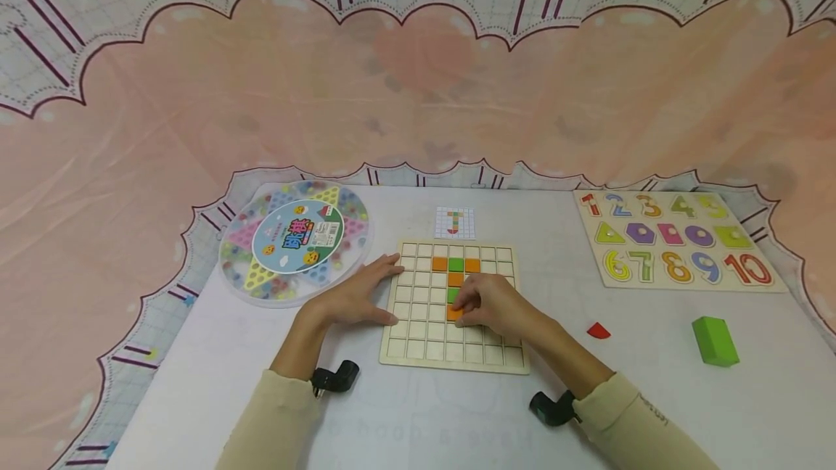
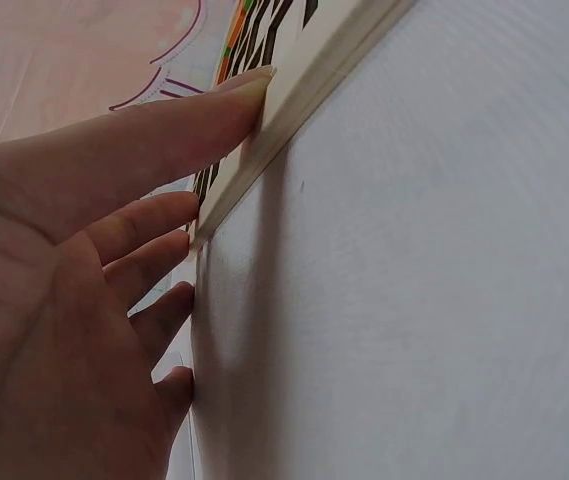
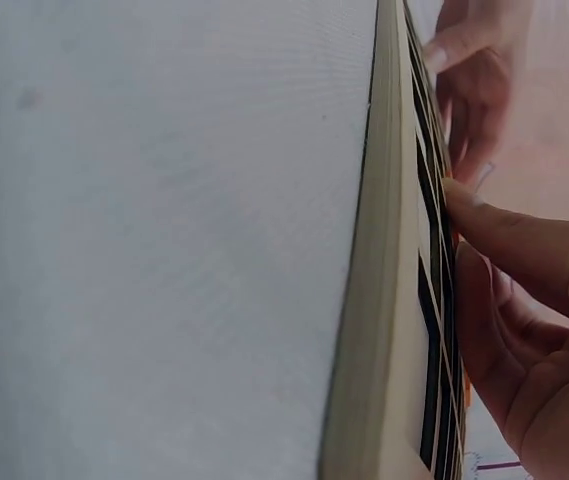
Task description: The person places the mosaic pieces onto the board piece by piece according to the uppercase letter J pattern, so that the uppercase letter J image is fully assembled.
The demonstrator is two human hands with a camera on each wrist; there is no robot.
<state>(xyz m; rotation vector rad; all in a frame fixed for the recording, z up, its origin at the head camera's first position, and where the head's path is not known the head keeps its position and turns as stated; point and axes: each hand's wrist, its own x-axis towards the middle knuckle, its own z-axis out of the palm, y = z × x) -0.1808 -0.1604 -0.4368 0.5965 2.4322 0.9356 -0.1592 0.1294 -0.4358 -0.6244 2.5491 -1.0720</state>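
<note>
A wooden grid board (image 1: 408, 349) lies flat on the white table. Orange and green square tiles form a T-like figure in its cells, with a green tile (image 1: 456, 265) in the middle of the top row. At the column's lower end, my right hand (image 1: 496, 303) has thumb and index finger at the edge of an orange tile (image 1: 452, 313), pinching it; the fingers hide part of it. My left hand (image 1: 349, 296) is spread at the board's left side. In the left wrist view, its thumb (image 2: 204, 130) rests on the board's rim.
Behind the board lies a small pattern card (image 1: 455, 223). A round marble board game (image 1: 294, 238) is at the left, a wooden number puzzle (image 1: 679, 238) at the back right. On the right lie a red quarter-circle piece (image 1: 598, 331) and a green block (image 1: 715, 341).
</note>
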